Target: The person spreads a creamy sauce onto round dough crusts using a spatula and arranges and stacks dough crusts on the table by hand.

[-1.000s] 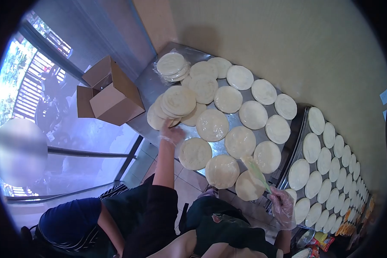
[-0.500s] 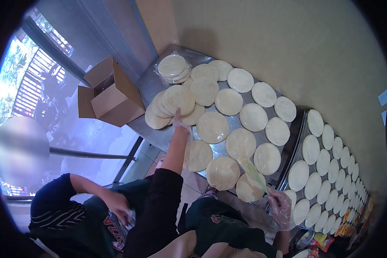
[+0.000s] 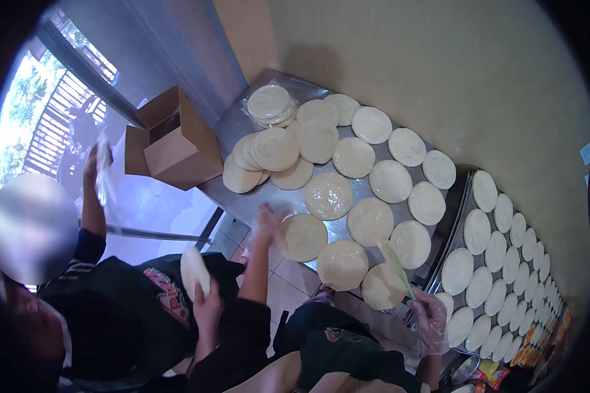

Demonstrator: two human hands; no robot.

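Note:
In a clear plastic glove, my right hand [image 3: 430, 321] is closed around the green handle of a brush [image 3: 400, 272]. The brush's pale head lies over the edges of the oily-looking pizza crusts at the near side of the metal table. My left hand [image 3: 269, 224] is smeared by motion at the left edge of a round pizza crust [image 3: 303, 237]; whether it touches or grips it I cannot tell. Glossy crusts [image 3: 328, 196] lie in rows beyond it. Several overlapping crusts [image 3: 275, 149] sit farther left.
To the left, a co-worker holds a crust [image 3: 194, 272] in one hand and a clear plastic bag [image 3: 103, 171] in the other. An open cardboard box [image 3: 183, 157] stands beside the table [image 3: 233, 121]. Bagged crusts [image 3: 269, 103] lie at its far corner. Trays of crusts [image 3: 476, 229] stretch right.
My left hand has moved off the overlapping crusts toward the nearer one. The co-worker has raised a plastic bag and now shows a crust in the other hand. My right hand keeps the brush.

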